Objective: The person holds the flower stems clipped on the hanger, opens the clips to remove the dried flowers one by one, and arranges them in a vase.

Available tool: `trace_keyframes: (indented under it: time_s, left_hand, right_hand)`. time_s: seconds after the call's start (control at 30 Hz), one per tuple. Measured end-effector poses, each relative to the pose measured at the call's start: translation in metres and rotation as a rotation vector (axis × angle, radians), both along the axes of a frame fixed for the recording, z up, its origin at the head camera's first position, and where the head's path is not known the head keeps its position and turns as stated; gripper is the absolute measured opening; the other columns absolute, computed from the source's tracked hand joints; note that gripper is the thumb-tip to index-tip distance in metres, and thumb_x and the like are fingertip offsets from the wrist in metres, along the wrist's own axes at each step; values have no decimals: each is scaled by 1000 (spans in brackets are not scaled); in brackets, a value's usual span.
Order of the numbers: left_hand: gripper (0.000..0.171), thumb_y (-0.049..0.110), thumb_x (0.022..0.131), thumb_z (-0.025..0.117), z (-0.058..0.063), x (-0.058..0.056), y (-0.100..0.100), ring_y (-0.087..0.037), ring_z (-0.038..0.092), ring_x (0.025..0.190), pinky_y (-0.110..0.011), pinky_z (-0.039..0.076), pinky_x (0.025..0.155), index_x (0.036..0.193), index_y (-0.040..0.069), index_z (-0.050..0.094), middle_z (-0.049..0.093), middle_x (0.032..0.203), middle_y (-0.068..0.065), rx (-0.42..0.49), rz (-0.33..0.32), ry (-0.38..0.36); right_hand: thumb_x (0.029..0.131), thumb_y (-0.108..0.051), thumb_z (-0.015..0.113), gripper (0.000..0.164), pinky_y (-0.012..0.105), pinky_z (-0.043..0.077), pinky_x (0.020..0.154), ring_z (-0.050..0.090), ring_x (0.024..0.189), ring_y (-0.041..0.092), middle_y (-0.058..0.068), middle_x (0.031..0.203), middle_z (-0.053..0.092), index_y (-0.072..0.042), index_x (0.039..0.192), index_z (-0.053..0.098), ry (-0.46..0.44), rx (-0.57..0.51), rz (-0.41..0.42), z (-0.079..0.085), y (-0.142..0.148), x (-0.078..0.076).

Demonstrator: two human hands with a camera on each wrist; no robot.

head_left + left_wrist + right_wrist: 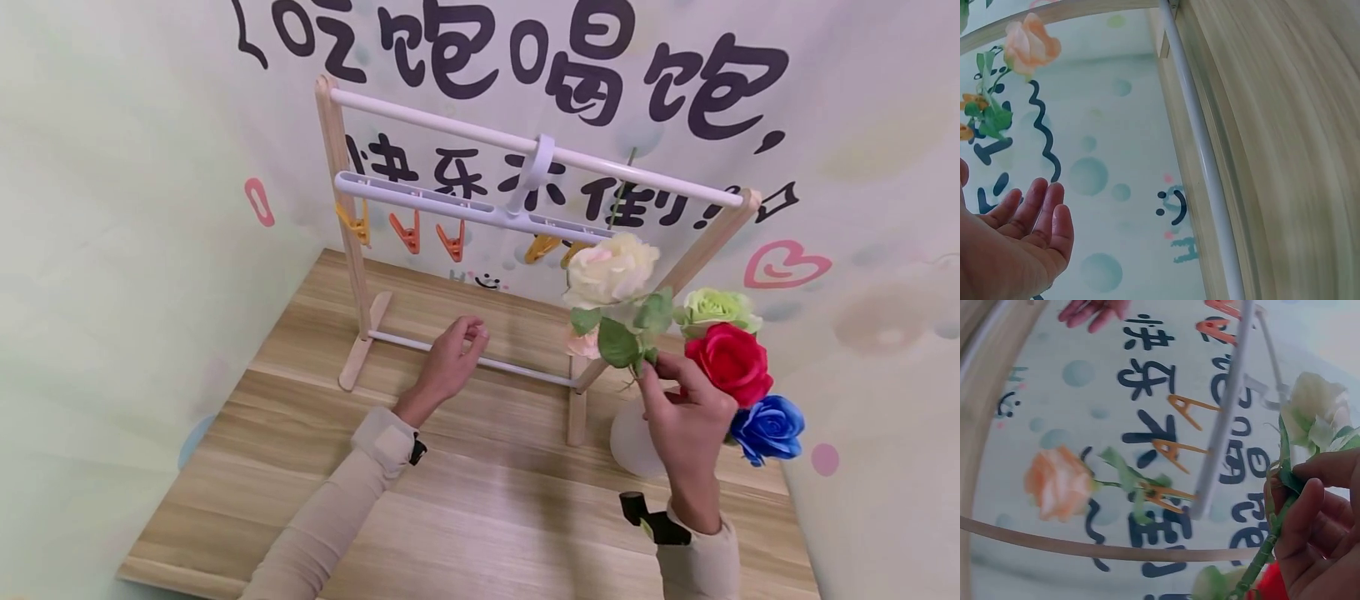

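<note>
Head view: cream rose (611,271) just above right hand (690,421), its stem (1264,550) pinched; left hand (450,358) well apart, relaxed, empty.

All the writing stands on the pale wall (150,208). In thick black print, the upper row (585,62) reads 吃饱喝饱, 4 characters and a comma; a black mark (247,37) before it, running off the top edge, cannot be made out. The lower row (457,171) reads 快乐不倒, also 4 characters, then 1 exclamation mark (708,217) and a black outlined shape (777,205). To the right is a pink heart (787,265). The left wrist view shows a blue-green letter H (1186,250) near a smiling face (1179,208) made of 2 dots and 1 curve, with 2 pink cheeks (1168,178), and a black wavy line (1042,114).
</note>
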State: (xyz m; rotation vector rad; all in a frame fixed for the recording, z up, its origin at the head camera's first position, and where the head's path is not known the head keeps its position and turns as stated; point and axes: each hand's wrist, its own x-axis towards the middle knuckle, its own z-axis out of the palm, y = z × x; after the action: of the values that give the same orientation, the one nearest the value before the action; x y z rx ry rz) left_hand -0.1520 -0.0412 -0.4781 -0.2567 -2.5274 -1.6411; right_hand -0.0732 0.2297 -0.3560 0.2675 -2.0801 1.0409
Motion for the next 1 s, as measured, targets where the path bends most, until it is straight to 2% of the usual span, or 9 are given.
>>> trace_keyframes:
  time_s: [0.17, 0.23, 0.3, 0.5, 0.63, 0.73, 1.0]
  left_hand:
    - [40, 35, 104, 47, 3, -2, 7, -23, 61, 111, -41, 51, 92, 133, 8, 54, 65, 118, -9, 7, -21, -9]
    - [40, 35, 104, 47, 4, -3, 10, -22, 61, 111, -41, 51, 92, 133, 8, 53, 65, 118, -9, 5, -27, -12]
    - [41, 36, 104, 47, 5, -4, 13, -21, 61, 112, -40, 51, 92, 134, 8, 53, 65, 118, -8, -1, -33, -18]
    - [40, 34, 103, 49, 4, -6, 19, -21, 61, 110, -41, 50, 94, 133, 8, 53, 65, 116, -8, 2, -44, -23]
    - [42, 36, 103, 49, 4, -8, 22, -21, 61, 110, -43, 49, 95, 133, 8, 53, 65, 116, -7, 11, -61, -22]
    - [43, 37, 103, 49, 6, -9, 25, -21, 61, 110, -42, 49, 95, 134, 8, 53, 66, 116, -7, 6, -67, -26]
    - [43, 35, 103, 49, 8, -10, 34, -23, 61, 112, -41, 48, 96, 134, 6, 52, 65, 118, -9, 7, -87, -26]
  right_hand:
    - [79, 4, 77, 19, 7, 45, 60, 53, 57, -10, -17, 86, 69, 3, 98, 76, -10, -30, -62, 17, 5, 10]
    - [80, 2, 78, 19, 8, 46, 60, 55, 57, -8, -25, 87, 67, 3, 98, 76, -9, -52, -75, 23, 7, 13]
    - [80, 1, 78, 18, 9, 47, 60, 58, 57, -7, -23, 84, 68, 5, 97, 76, 5, -101, -71, 28, 9, 15]
    - [80, 8, 71, 15, 11, 44, 46, 57, 46, 2, -3, 73, 72, 20, 89, 69, 104, -351, -4, 42, 17, 18]
    - [78, 10, 69, 15, 11, 41, 44, 53, 42, 2, 0, 69, 71, 24, 84, 65, 172, -438, -41, 52, 26, 17]
    - [78, 10, 68, 16, 11, 42, 44, 54, 42, 2, 3, 69, 71, 24, 82, 64, 208, -461, -81, 57, 32, 16]
    - [79, 8, 65, 17, 16, 46, 46, 55, 42, 10, 10, 63, 67, 24, 77, 60, 290, -518, -96, 69, 42, 8]
